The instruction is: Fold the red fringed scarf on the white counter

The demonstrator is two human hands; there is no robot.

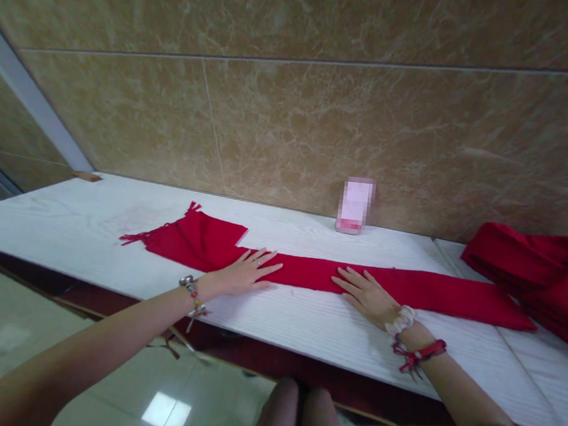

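A long red scarf (308, 273) lies in a narrow folded strip across the white table (274, 319). Its left end is wider, spread at an angle, with fringe at the far left edge. My left hand (245, 273) rests flat on the strip near that wider part, fingers spread. Further right, my right hand (364, 293) lies palm down on the same strip, its fingers apart too. Neither hand grips the cloth.
A heap of red cloth (559, 280) covers the table's right end. Against the tiled wall (282, 126) leans a phone-shaped pink object (356, 205), blurred out. A small brown piece (87, 176) sits at the back left corner. The front table edge runs above my knees.
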